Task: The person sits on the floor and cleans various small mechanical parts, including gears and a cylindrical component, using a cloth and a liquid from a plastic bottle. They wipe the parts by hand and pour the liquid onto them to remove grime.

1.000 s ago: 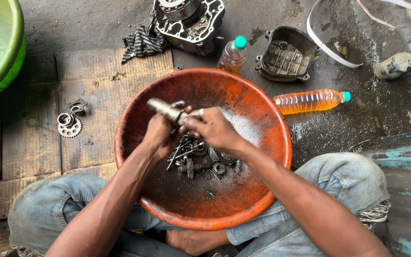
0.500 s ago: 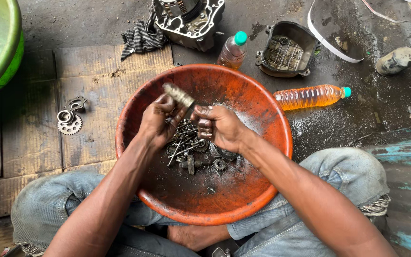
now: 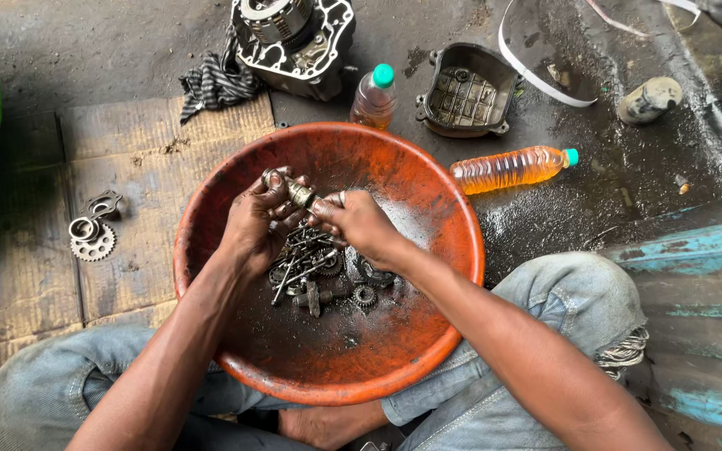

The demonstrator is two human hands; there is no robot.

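- Holding a small metal shaft over the orange basin, I had my left hand curled shut around its lower end, thumb and fingers wrapped tight.
- My right hand was pinched closed on the shaft's other end, fingertips meeting my left just above the pile of gears and bolts lying in the dark oily fluid at the basin's bottom.
- I judged the grip mattered most: with everything slick, the shaft wanted a firm hold at both ends, kept low over the basin so any slip dropped it back among the parts.
- Turning it slowly between the fingers seemed the best way to reach every face.
- Beyond the rim stood one bottle of amber liquid and another lay on its side; a sprocket sat on the cardboard to my left.
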